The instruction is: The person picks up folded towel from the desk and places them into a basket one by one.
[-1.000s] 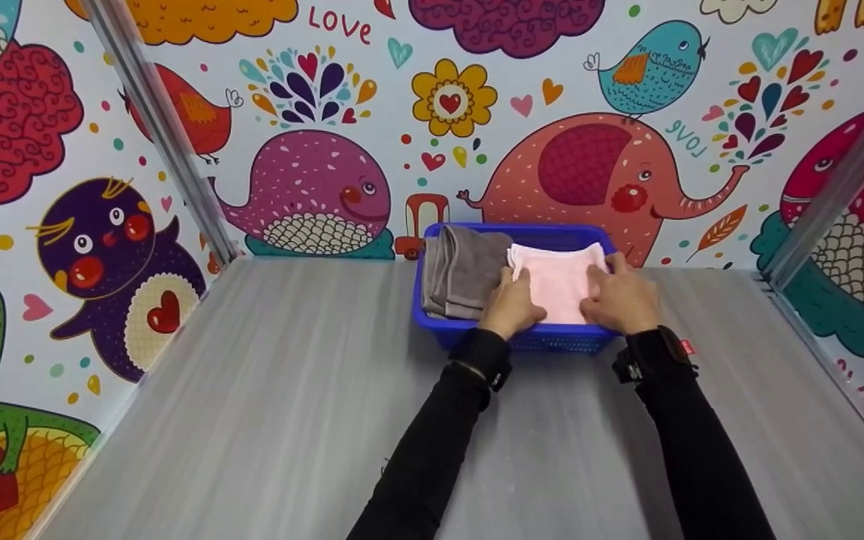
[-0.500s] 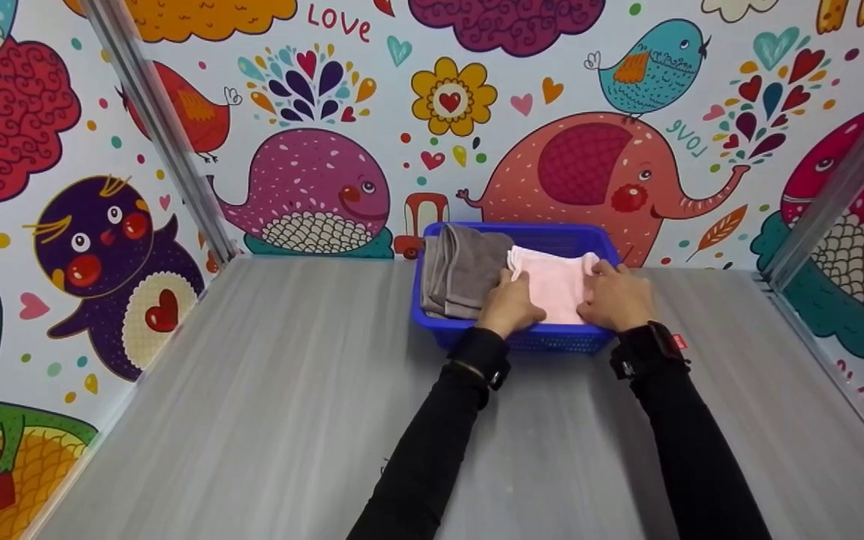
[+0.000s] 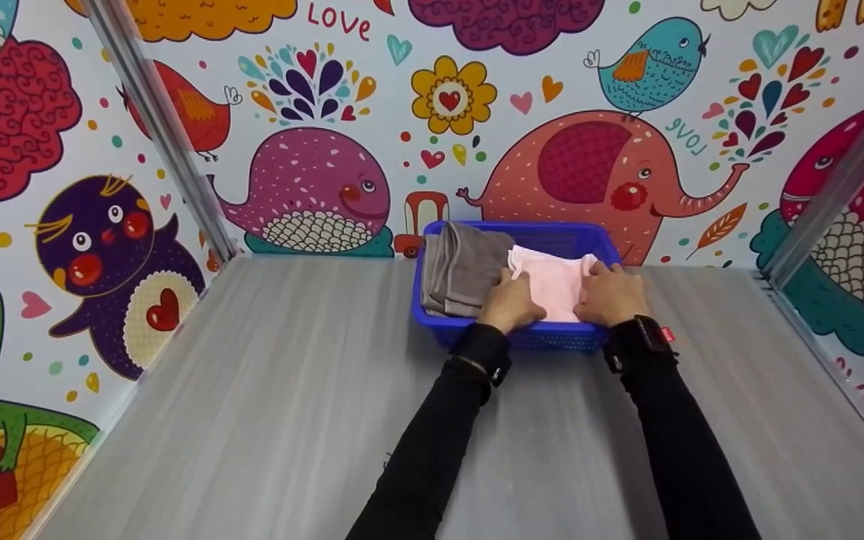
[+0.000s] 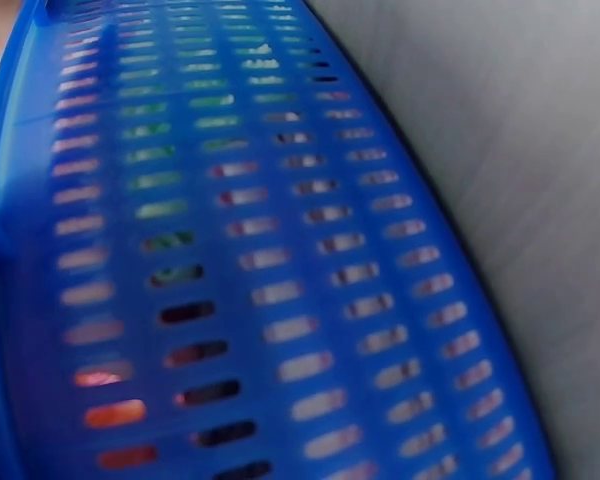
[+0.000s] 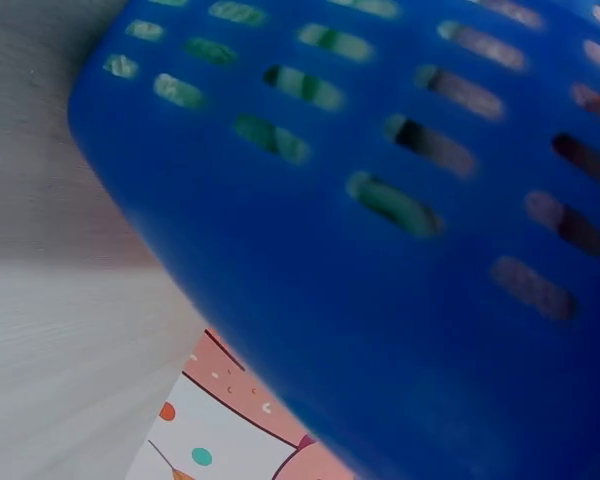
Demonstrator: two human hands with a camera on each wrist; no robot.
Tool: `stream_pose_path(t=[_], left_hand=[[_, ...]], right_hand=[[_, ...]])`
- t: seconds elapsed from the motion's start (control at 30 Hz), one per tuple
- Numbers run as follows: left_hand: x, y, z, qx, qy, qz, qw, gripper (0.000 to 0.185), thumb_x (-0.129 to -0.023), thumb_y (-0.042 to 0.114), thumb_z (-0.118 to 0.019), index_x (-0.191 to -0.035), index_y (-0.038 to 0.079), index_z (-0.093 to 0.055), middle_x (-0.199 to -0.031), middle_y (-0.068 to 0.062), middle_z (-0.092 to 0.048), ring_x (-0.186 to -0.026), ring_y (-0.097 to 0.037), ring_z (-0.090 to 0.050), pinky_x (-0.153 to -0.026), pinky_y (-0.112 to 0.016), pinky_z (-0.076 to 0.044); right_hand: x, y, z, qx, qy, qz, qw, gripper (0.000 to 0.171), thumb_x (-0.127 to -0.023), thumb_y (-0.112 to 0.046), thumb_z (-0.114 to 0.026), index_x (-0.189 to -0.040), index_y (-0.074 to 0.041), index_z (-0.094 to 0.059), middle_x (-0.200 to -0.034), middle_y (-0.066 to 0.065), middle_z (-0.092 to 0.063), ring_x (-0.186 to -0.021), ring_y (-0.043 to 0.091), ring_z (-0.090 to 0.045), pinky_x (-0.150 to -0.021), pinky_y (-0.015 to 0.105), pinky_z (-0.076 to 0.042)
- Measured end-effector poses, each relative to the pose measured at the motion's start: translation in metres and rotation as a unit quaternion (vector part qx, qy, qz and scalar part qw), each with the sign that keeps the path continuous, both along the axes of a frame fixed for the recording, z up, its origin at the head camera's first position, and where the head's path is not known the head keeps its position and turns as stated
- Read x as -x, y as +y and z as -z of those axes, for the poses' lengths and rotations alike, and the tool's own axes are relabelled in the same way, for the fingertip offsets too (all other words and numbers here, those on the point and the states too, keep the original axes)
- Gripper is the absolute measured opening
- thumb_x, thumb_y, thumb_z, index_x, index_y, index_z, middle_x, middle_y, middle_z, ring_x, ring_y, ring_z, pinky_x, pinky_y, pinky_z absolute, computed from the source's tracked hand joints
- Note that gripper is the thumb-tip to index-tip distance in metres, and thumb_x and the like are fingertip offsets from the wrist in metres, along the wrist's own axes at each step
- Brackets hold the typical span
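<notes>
Grey wood-grain tabletop [image 3: 267, 390] — folded grey towel [image 3: 464, 270] nearby, cartoon-animal walls [image 3: 312, 187] with metal corner posts [image 3: 162, 127].

A grey, wood-grained bench [image 3: 267, 405] carries a blue slotted basket [image 3: 432, 326], which stands directly on it at the far edge, right of the middle, close to the wall.
</notes>
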State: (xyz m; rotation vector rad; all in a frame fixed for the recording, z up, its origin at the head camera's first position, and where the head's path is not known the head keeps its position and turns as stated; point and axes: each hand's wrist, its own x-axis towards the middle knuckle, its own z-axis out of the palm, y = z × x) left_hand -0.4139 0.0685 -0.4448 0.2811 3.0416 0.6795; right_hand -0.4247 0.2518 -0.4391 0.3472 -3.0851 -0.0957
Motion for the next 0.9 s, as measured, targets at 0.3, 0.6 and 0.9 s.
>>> stream_pose_path(t=[0.3, 0.6, 0.9], left_hand=[[0.002, -0.001, -0.002, 0.002, 0.01, 0.006, 0.9999, 0.062, -0.086, 0.033, -0.078, -0.14, 0.008, -0.06, -0.14, -0.016, -0.054, -0.118, -0.03, -0.066, -0.1, -0.035, -0.054], [0.0, -0.005, 0.002, -0.033, 0.075, 0.011, 0.9965, 0.064, -0.09, 0.03, -0.071, -0.149, 0.01, -0.055, -0.144, -0.018, -0.054, -0.119, -0.035, -0.066, -0.101, -0.04, -0.054], [-0.006, -0.044, -0.001, 0.104, 0.223, -0.02, 0.969, 0.065, -0.094, 0.056, -0.064, -0.152, 0.03, -0.053, -0.155, 0.001, -0.053, -0.138, -0.023, -0.049, -0.111, -0.047, -0.039]], right_hand=[[0.002, 0.0, 0.0, -0.009, 0.011, -0.001, 1.0, 0.053, -0.092, -0.033, -0.06, -0.133, -0.001, -0.067, -0.141, 0.023, -0.058, -0.119, 0.046, -0.057, -0.095, 0.068, -0.051], [-0.002, 0.004, 0.006, 0.046, 0.072, 0.024, 0.996, 0.046, -0.092, -0.031, -0.061, -0.124, 0.002, -0.07, -0.13, 0.027, -0.06, -0.113, 0.044, -0.057, -0.09, 0.067, -0.053], [-0.013, -0.016, 0.02, 0.195, 0.246, -0.078, 0.946, 0.041, -0.099, -0.03, -0.064, -0.132, -0.007, -0.07, -0.128, 0.017, -0.067, -0.116, 0.039, -0.058, -0.094, 0.055, -0.051]])
